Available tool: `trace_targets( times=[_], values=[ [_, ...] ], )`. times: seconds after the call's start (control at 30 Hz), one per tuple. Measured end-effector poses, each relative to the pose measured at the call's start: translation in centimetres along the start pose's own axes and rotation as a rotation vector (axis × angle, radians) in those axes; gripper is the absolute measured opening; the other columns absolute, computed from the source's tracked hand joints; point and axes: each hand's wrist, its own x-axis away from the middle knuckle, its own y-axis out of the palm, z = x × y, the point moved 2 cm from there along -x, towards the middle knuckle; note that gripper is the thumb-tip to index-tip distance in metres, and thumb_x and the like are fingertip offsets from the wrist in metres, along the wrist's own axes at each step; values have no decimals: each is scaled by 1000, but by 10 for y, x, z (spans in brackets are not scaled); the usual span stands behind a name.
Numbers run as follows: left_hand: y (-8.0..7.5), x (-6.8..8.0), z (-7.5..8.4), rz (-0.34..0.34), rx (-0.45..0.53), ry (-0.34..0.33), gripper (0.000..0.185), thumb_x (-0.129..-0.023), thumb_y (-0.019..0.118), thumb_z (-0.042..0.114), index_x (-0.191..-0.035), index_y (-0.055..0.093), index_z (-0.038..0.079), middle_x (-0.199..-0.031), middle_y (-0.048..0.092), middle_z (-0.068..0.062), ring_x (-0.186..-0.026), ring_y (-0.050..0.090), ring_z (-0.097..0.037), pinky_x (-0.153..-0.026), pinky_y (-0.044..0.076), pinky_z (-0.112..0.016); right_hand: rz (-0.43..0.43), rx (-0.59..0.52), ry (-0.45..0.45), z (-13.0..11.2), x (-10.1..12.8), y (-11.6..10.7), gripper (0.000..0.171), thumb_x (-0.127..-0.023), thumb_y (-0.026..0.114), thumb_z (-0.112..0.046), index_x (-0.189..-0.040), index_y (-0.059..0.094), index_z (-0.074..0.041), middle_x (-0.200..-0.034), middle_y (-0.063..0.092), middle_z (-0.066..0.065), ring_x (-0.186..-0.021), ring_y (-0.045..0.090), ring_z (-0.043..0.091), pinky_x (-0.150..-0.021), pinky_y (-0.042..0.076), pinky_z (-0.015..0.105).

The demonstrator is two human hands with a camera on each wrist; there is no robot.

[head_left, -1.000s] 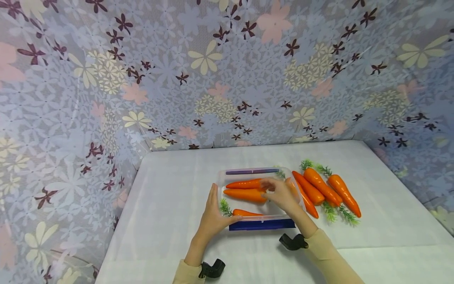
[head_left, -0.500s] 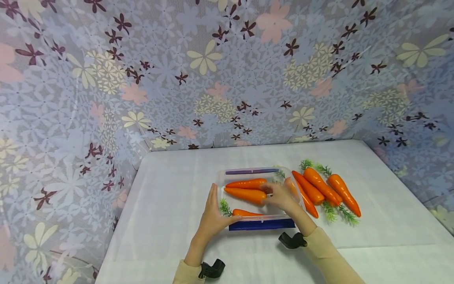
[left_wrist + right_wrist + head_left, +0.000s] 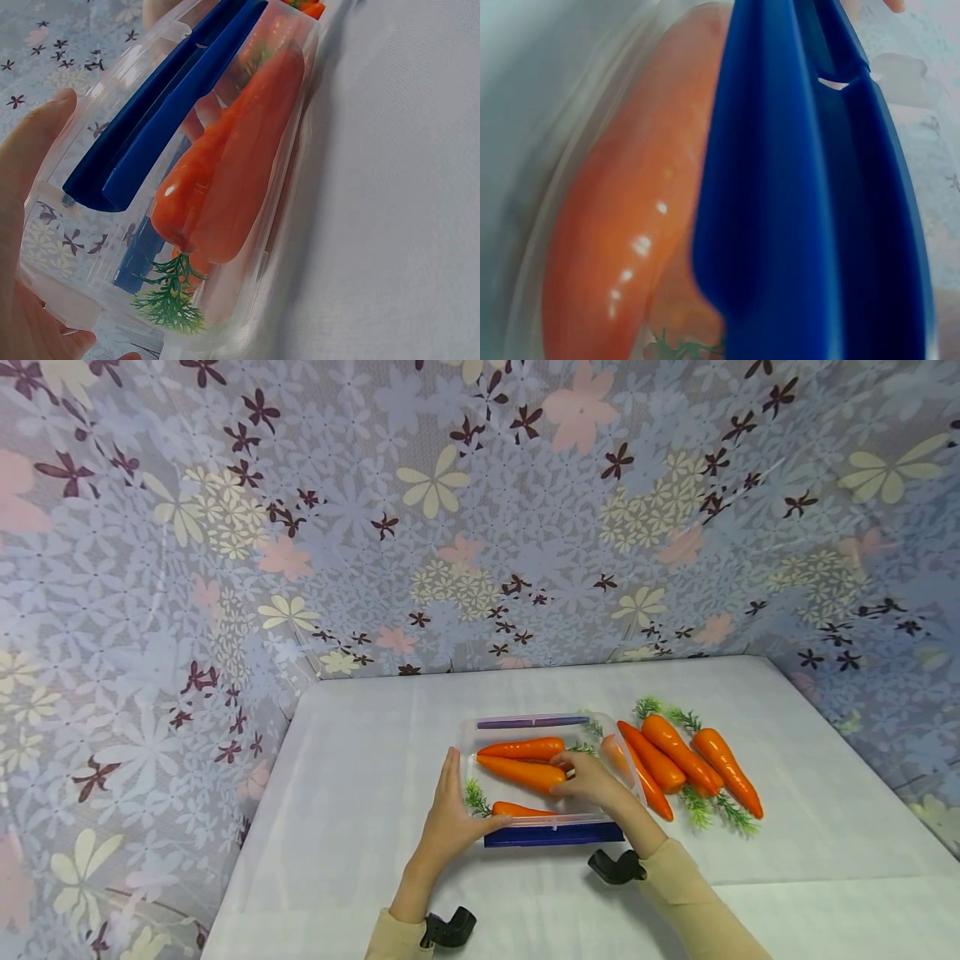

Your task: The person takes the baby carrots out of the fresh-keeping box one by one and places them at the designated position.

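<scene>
A clear plastic box (image 3: pixel 471 737) with blue clips (image 3: pixel 553 836) sits on the white table and holds three orange carrots. My left hand (image 3: pixel 452 800) lies flat against the box's left wall, thumb at the front corner. My right hand (image 3: pixel 572 775) reaches into the box and pinches the thick end of the middle carrot (image 3: pixel 517 772). Another carrot (image 3: pixel 521 748) lies behind it and a third (image 3: pixel 525 811) along the front wall. In the left wrist view, a carrot (image 3: pixel 232 165) lies under a blue clip (image 3: pixel 165 105). In the right wrist view, a blue clip (image 3: pixel 810 187) crosses a carrot (image 3: pixel 622 225).
Several more carrots (image 3: pixel 678 753) with green tops lie side by side on the table just right of the box. Flowered cloth walls (image 3: pixel 450 527) close in the table at the back, left and right. Bare white tabletop (image 3: pixel 360 752) stretches left of the box.
My right hand has drawn back toward me inside the box, from above the rear carrot to the middle carrot's thick end. The left hand and the box have stayed still.
</scene>
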Motion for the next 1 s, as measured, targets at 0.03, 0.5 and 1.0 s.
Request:
trace_targets(
  times=[0.03, 0.5, 1.0],
  values=[
    [0, 0, 0, 0, -1, 0, 119, -60, 78, 48, -146, 3, 14, -153, 2, -1, -140, 11, -26, -108, 21, -53, -1, 6, 11, 0, 0, 0, 43, -72, 71, -10, -109, 56, 7, -103, 61, 23, -89, 57, 28, -77, 50, 38],
    [0, 0, 0, 0, 1, 9, 119, -60, 77, 50, -146, 3, 12, -153, 2, -3, -140, 11, -27, -108, 21, -54, -10, 26, 57, 1, 0, 2, 54, -64, 77, -12, -111, 56, 6, -94, 60, 16, -78, 52, 20, -65, 46, 26],
    [1, 0, -2, 11, -19, 14, 120, -59, 77, 52, -146, 3, 14, -153, 4, -5, -140, 12, -27, -108, 23, -54, 202, -101, -15, -2, 3, -5, 47, -71, 74, -17, -112, 59, 2, -94, 63, 17, -71, 52, 17, -62, 45, 22]
  ],
)
